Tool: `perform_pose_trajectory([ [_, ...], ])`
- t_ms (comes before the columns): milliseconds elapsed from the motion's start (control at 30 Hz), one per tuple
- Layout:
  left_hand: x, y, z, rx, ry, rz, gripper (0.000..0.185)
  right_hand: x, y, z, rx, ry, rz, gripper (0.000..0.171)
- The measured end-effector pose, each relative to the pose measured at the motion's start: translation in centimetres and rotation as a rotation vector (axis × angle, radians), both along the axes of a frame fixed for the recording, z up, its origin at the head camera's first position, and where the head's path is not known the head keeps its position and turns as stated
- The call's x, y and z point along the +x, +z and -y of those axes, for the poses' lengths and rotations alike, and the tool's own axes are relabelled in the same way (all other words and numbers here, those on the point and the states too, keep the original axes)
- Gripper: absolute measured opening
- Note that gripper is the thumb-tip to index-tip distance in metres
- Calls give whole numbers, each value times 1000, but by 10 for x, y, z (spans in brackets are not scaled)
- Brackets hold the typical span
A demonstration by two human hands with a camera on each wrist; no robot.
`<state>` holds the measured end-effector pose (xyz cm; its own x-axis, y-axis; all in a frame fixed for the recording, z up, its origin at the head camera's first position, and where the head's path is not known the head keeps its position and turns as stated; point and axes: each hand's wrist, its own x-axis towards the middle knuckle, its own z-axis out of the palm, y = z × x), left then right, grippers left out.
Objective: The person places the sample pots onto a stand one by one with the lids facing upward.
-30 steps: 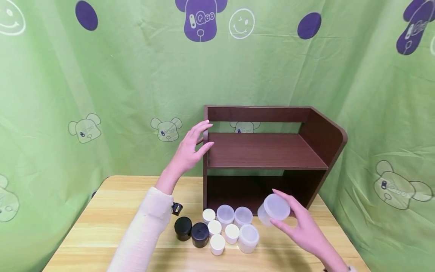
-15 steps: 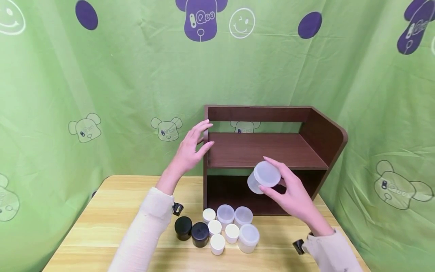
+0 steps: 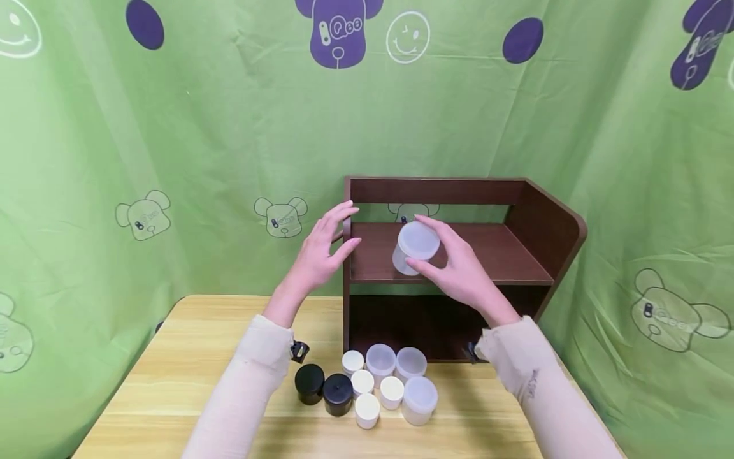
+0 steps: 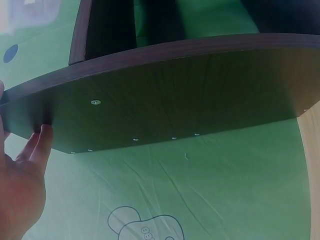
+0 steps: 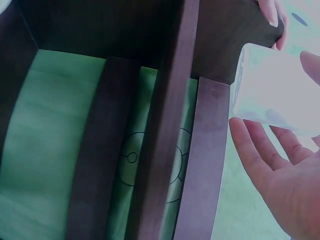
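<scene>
Jar in hand: translucent plastic jar with a frosted lid, tilted so the lid faces the head camera, held over the left part of the upper shelf board; whether its base touches the board cannot be told.
Right hand: right hand grips the jar, fingers curled over the lid's far edge and thumb under its near edge; the right wrist view shows the jar against the fingertips, just beside the shelf's edge.
Left hand: left hand rests against the outer face of the shelf unit's left side panel, fingers straight and relaxed, holding nothing; the left wrist view shows fingertips touching the dark panel's edge.
Shelf unit: dark brown wooden shelf unit with 2 levels, standing at the back of the worktop, lower compartment in shadow.
Worktop: light wooden worktop.
Jars on worktop: cluster in front of the shelf unit's lower compartment, well below the held jar; 2 black-lidded jars side by side on the left, 4 small white-lidded jars in the middle, 3 translucent jars on the right and rear.
Sleeves: pale cream sleeves on both forearms, a small black clip at each wrist.
Backdrop: green cloth backdrop printed with purple bears, dots and smiley faces, hanging behind and to both sides.
</scene>
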<state>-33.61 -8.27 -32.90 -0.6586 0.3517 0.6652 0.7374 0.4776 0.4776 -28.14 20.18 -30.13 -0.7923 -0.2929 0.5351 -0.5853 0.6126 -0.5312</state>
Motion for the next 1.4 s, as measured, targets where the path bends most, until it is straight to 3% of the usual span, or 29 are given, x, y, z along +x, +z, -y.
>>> perform_pose_trajectory([
  [233,-2,0,0,19,-31,-1,55,-32,21,20,6,0,10,77],
  [433,-3,1,0,34,-47,-8,54,-59,28,39,-18,13,51,76],
  [633,-2,1,-1,22,-43,-3,54,-76,29,54,-23,-29,67,76],
  [1000,-3,0,-2,23,-38,-2,54,-99,24,74,-51,-100,121,77],
  [1400,-2,-2,-1,41,-38,7,54,-108,4,86,-54,-131,189,71],
])
